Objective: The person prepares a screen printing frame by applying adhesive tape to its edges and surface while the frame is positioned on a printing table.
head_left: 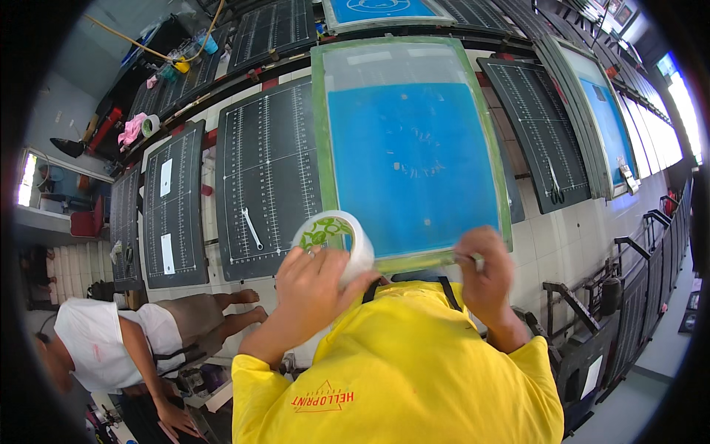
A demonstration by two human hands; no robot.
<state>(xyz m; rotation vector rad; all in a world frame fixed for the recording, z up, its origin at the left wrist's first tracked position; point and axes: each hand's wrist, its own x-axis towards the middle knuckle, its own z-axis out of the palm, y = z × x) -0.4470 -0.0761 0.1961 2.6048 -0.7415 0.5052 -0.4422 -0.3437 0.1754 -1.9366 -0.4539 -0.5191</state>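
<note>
Apparently, I was watching a handling step: the left hand [314, 285], fingers partly closed, gripped a tape roll [362, 253] by the near left corner of the blue screen [410, 166]. The right hand [486, 270] was blurred, fingers curled; I couldn't tell if they pinched anything. Next, I judged, the roll needed holding steady.

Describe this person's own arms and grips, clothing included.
The left grip and right grip show no gloves. Short yellow sleeves leave the forearms bare, with no wristbands visible. The matching yellow shirt carries a red print on its front.
</note>
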